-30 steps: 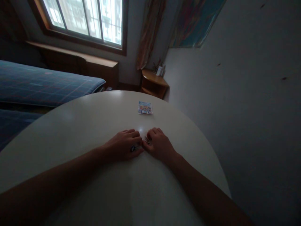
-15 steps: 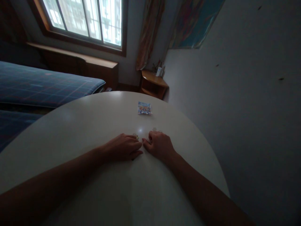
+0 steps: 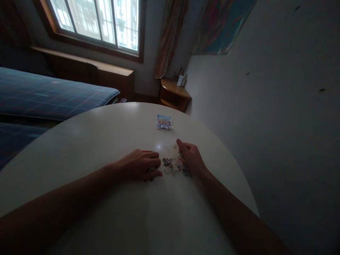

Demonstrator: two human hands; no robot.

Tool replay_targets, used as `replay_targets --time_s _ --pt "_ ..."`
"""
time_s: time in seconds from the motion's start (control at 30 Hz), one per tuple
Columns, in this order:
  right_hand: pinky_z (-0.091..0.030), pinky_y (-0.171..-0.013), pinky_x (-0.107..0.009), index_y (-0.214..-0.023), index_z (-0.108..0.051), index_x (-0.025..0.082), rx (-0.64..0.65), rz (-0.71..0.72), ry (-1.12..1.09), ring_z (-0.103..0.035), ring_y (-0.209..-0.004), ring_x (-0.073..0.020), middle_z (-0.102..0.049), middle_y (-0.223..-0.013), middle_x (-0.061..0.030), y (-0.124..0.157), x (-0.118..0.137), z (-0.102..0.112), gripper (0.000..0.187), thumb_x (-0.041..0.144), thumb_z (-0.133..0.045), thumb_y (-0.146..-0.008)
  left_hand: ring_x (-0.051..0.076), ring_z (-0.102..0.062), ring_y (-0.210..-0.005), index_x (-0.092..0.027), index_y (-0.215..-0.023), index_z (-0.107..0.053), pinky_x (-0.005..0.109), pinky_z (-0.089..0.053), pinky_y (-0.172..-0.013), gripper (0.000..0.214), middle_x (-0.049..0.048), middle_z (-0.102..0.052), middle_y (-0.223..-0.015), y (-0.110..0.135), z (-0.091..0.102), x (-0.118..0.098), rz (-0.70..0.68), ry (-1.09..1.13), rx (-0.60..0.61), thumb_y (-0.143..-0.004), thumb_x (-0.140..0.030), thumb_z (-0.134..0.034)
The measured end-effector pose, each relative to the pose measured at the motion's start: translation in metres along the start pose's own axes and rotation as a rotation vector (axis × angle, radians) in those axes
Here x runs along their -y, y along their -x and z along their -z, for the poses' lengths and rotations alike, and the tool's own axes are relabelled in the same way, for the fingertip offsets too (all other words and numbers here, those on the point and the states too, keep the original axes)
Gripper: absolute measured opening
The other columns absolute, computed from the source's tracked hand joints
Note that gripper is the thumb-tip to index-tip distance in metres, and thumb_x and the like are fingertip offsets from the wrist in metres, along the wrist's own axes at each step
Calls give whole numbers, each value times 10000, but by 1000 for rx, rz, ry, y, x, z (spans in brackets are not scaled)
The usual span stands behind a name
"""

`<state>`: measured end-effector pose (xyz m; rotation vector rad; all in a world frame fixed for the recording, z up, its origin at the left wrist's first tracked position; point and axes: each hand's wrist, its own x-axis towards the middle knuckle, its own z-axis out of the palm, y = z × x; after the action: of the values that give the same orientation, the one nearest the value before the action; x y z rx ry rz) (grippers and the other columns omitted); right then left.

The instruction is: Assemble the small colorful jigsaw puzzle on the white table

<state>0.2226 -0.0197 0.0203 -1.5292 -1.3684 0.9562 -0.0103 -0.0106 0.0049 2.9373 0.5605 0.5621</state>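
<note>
"While both hands rested on the table (image 3: 106,134), where did the pieces (image 3: 173,165) lie?"

"Between them, in a small loose heap on the right half of the top. The left hand (image 3: 140,164) lay just left of the heap and the right hand (image 3: 191,157) touched its right edge, so the two seemed to fence it in."

"How were the left fingers?"

"Close together and bent, palm down, with the tips pointing right at the heap. A dark bit showed under the hand's near edge, likely a piece pinned there. Whether the fingers gripped anything, I couldn't tell."

"And the right?"

"It stood on its outer edge with the fingers loosely curled. The forefinger was stretched toward the far side, where a stray piece (image 3: 174,145) lay just beside its tip. Dim light hid whether anything was pinched inside the curl. Standing on edge like that, the hand probably kept the heap from spreading right."

"Anything else on the top?"

"One bright card (image 3: 164,122), lying flat farther off and well apart from both hands, probably put there out of the way."

"And beyond the table?"

"I saw a bed (image 3: 53,94) at far left under a window (image 3: 101,21). Right of those were a curtain (image 3: 170,35) and a corner shelf (image 3: 174,92)."
</note>
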Motion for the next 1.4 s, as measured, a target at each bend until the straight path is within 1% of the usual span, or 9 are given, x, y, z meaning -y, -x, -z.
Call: replay_targets --time_s 0.17,0.37,0.47,0.57,0.67,0.8,0.97,1.17,1.4 --pt "-194 -326 -158 -715 -570 188 122 -309 -453 -373 -453 -54 -588 -687 -4 -2 6 11 533 683 -758 -651 195 -596 -802 -199 -906 -567 291 -439 -647 287 45 -629 -892 -1 8 -5 -34 21 81 -919 -485 -591" --pt "-280 -363 -93 -976 -677 164 325 -320 -571 -416 -539 -24 -611 -819 8 3 10 23 430 230 -892 -609 213 -575 -844 -187 -857 -550 317 -464 -697 312 68 -623 -953 -2 10 -8 -52 -13 102 -865 -479 -659" --pt "-300 -363 -83 -1063 -669 149 377 -343 -549 -476 -570 -27 -625 -858 -6 6 11 23 435 190 -849 -669 211 -571 -828 -188 -830 -536 316 -461 -687 300 61 -619 -919 -2 8 -7 -47 -41 103 -874 -462 -650" --pt "-246 -325 -82 -1058 -641 170 367 -373 -579 -474 -533 -21 -639 -875 -3 8 13 21 373 225 -809 -730 204 -568 -790 -197 -815 -518 311 -453 -669 284 44 -613 -850 -1 5 -6 -57 -39 84 -877 -443 -646" --pt "-166 -301 -98 -884 -595 172 354 -376 -583 -327 -417 -6 -557 -676 64 7 15 21 265 321 -782 -770 193 -572 -745 -201 -838 -529 306 -443 -649 253 27 -619 -812 1 3 -5 -54 -16 74 -864 -413 -665" --pt "-128 -303 -120 -615 -403 194 389 -371 -540 -186 -367 -7 -343 -464 124 2 12 22 524 545 -772 -735 169 -562 -688 -205 -757 -512 281 -428 -623 245 5 -608 -735 1 4 -5 -68 37 79 -882 -361 -655" --pt "-104 -296 -139 -672 -390 218 369 -330 -640 -199 -353 -32 -318 -436 139 0 11 22 559 633 -763 -688 163 -559 -671 -203 -723 -491 272 -418 -588 252 10 -597 -730 1 5 -7 -79 19 69 -903 -328 -614" --pt "-215 -305 -102 -874 -525 193 233 -301 -579 -462 -445 -20 -608 -738 55 2 9 20 339 358 -793 -748 136 -532 -580 -202 -734 -475 256 -347 -539 210 -2 -597 -682 3 0 -4 -35 7 66 -913 -268 -562" --pt "-330 -337 -100 -1066 -543 186 186 -311 -644 -567 -578 -52 -685 -1001 -38 -3 3 19 332 57 -646 -778 93 -448 -449 -198 -735 -506 228 -284 -486 206 -53 -520 -543 3 -7 -1 69 135 -116 -926 -272 -526"
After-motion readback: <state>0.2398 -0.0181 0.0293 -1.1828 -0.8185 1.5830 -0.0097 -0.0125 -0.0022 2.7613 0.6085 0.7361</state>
